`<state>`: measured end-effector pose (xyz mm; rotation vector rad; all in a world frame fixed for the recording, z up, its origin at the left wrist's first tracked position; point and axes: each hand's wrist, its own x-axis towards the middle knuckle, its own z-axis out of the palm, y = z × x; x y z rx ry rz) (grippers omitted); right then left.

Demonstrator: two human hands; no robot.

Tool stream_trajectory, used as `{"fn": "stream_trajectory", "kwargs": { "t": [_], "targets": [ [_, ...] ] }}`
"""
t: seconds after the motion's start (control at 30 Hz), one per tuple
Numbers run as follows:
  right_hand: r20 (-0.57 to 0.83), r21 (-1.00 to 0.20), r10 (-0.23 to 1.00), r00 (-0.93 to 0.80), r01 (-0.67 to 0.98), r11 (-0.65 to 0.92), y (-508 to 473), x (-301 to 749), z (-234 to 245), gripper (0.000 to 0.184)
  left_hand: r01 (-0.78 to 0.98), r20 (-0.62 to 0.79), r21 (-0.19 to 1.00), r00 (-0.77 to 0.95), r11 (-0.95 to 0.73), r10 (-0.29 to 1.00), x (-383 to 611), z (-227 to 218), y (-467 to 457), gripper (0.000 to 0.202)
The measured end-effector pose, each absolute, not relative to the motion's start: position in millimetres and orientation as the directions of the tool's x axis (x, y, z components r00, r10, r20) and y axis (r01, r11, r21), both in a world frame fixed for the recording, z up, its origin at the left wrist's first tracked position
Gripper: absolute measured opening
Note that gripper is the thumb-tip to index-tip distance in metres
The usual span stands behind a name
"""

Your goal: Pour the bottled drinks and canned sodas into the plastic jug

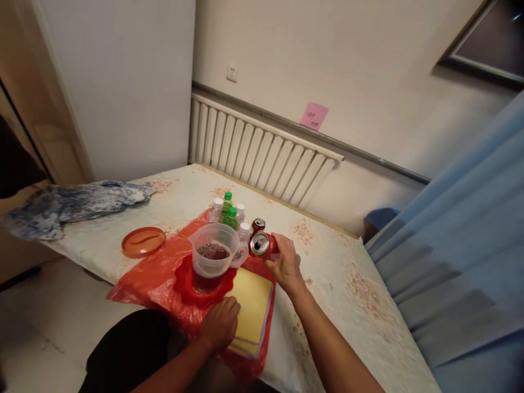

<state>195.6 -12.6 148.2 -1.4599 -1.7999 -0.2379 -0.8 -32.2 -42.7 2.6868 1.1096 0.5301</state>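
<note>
"Red can in your right hand?"

"Yes, you hold it tipped over, its opened top facing left, just right of the translucent jug."

"And your left hand?"

"Loosely curled at the left edge of the yellow paper; I can't tell whether you grip anything."

"Where does your jug stand?"

"In the red wavy-rimmed dish, on the red plastic bag that covers part of your worktop, with dark liquid inside it."
</note>
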Motion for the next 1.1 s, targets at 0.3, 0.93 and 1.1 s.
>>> {"fn": "stream_trajectory", "kwargs": {
  "t": [0.3, 0.93, 1.1],
  "targets": [
    [0.57, 0.113, 0.729, -0.379, 0.915, 0.387, 18, 156, 195, 0.059, 0.632, 0.256, 0.333, 0.654, -0.7, 0.712, -2, -48, -33, 0.02],
    [0.485, 0.35, 0.677, -0.553, 0.833, 0.429, 31, 140, 218, 0.04, 0.636, 0.273, 0.324, 0.646, -0.7, 0.713, -2, -50, -34, 0.018],
    [0.475, 0.381, 0.673, -0.567, 0.822, 0.423, 30, 137, 221, 0.038, 0.629, 0.269, 0.341, 0.647, -0.699, 0.713, -2, -51, -34, 0.019]
  ]
}}
